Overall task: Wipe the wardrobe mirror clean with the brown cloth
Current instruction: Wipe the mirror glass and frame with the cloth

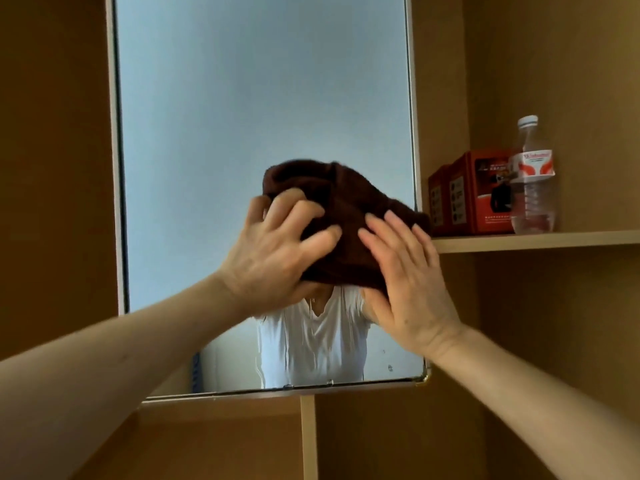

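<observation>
A tall framed wardrobe mirror (242, 98) fills the middle of the view, its glass hazy above and streaked with wet runs lower down. A bunched brown cloth (341, 206) is pressed against the glass a little below mid-height, toward the right side. My left hand (273, 251) grips the cloth's left part with curled fingers. My right hand (405, 275) lies flat on the cloth's right part, fingers stretched upward. The cloth hides part of the reflection of a person in a white top.
A wooden shelf (540, 239) juts out just right of the mirror, carrying red boxes (474, 195) and a clear plastic bottle (531, 181). Brown wardrobe panels surround the mirror. A vertical divider (309, 438) stands below its bottom edge.
</observation>
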Available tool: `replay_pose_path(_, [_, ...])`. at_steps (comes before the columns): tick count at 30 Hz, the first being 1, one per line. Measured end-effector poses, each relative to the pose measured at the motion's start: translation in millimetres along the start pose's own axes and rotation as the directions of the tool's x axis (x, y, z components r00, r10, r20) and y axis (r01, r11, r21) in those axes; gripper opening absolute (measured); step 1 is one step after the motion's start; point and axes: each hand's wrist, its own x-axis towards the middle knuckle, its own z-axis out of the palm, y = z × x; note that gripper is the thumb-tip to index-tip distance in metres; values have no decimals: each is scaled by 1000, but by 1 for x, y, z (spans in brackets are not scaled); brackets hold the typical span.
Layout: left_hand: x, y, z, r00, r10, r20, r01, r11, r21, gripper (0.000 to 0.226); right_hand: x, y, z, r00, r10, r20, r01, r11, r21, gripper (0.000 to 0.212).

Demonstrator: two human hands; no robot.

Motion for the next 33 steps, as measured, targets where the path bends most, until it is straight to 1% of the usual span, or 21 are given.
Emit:
replay_pose_path(2, [21, -14, -1, 999, -52, 9, 51, 998, 38, 51, 30, 11, -12, 1000, 2, 1, -2, 1000, 4, 64])
replay_pose_path(4, [42, -24, -2, 986, -167, -5, 167, 984, 66, 49, 63, 20, -23, 999, 42, -29, -42, 999, 24, 62])
replay_pose_path(5, [49, -24, -2, 976, -217, -8, 217, 974, 71, 47, 74, 21, -26, 997, 67, -40, -65, 997, 47, 61])
replay_pose_path(7, [50, -19, -2, 964, -265, -17, 266, 962, 60, 46, 77, 15, -25, 994, 99, -52, -94, 991, 91, 60])
replay_pose_path(9, [35, -8, -1, 967, -254, -22, 254, 967, 20, 49, 57, 2, -19, 989, 127, -78, -118, 987, 109, 61])
replay_pose_path(11, [9, 8, 0, 980, -199, -7, 199, 980, -19, 52, 22, -13, -11, 985, 153, -81, -142, 982, 126, 61])
replay_pose_path(14, [-41, 41, -1, 996, -64, 67, 67, 997, -39, 55, -46, -36, 2, 986, 167, -22, -164, 981, 104, 61])
replay_pose_path(16, [-72, 63, -3, 989, 27, 143, -19, 998, -58, 54, -88, -49, 5, 986, 154, 58, -157, 987, 46, 65])
replay_pose_path(18, [-89, 77, -5, 982, 88, 168, -73, 993, -91, 46, -110, -52, 3, 984, 107, 143, -108, 994, 5, 67])
replay_pose_path(21, [-82, 72, -7, 981, 137, 138, -122, 986, -111, 34, -93, -34, -11, 983, -21, 184, 24, 1000, -11, 59])
replay_pose_path(23, [-59, 59, -5, 991, 93, 98, -84, 992, -92, 33, -62, -18, -21, 983, -55, 177, 62, 998, -33, 57])
replay_pose_path(26, [-13, 36, 0, 996, -81, 31, 83, 995, -48, 36, -12, 5, -33, 997, -7, 79, 12, 997, -73, 53])
replay_pose_path(28, [7, 29, 2, 988, -152, 26, 153, 988, -24, 36, 8, 13, -36, 999, 35, 32, -32, 996, -79, 50])
replay_pose_path(30, [8, 30, 3, 986, -167, 10, 167, 986, -28, 37, 7, 11, -32, 997, 71, -1, -71, 995, -64, 51])
replay_pose_path(33, [-19, 44, 5, 997, -78, -13, 77, 995, -63, 40, -32, -4, -18, 995, 101, -9, -102, 994, -41, 53])
